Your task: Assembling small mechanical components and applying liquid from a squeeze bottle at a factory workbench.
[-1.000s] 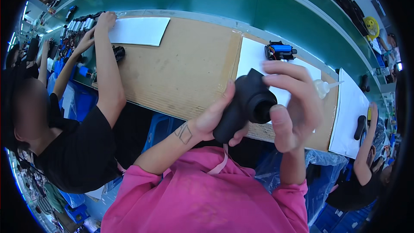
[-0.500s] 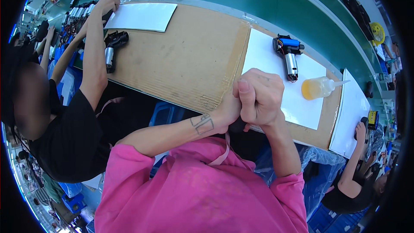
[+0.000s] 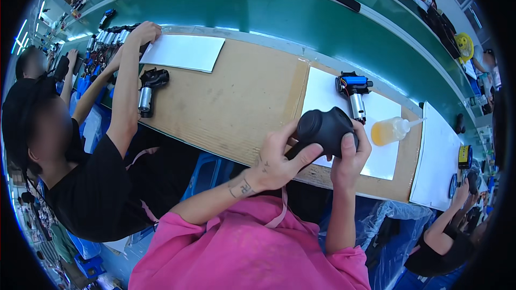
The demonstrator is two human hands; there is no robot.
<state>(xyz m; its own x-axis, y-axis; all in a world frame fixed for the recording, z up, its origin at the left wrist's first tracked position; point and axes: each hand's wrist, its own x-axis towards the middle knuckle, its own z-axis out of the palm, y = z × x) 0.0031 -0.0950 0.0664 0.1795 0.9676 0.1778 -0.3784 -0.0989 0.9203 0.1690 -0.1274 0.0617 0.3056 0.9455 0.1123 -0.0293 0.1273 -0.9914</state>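
Both my hands hold a smooth black gun-shaped housing (image 3: 329, 129) above the near edge of the bench. My left hand (image 3: 280, 158) grips its left side and lower part, with the thumb laid across it. On the right end, the fingers and thumb of my right hand (image 3: 351, 153) are closed round it. The underside of the housing is hidden by my fingers. Just beyond it, a motor unit (image 3: 357, 104) with a silver cylinder and a blue part lies on a white sheet (image 3: 321, 94). Right of my right hand is a squeeze bottle (image 3: 388, 132) of yellowish liquid with a thin nozzle.
Brown cardboard (image 3: 247, 91) covers the bench. At left, a co-worker (image 3: 102, 182) in black reaches over another white sheet (image 3: 185, 51), near a second motor unit (image 3: 148, 92). Behind runs a green surface (image 3: 215, 5). Another person's arm (image 3: 449, 215) is at right.
My hands, clasped together before with the thing mostly hidden, have moved apart to its two sides. The black housing now shows between them. The view has tilted up a little.
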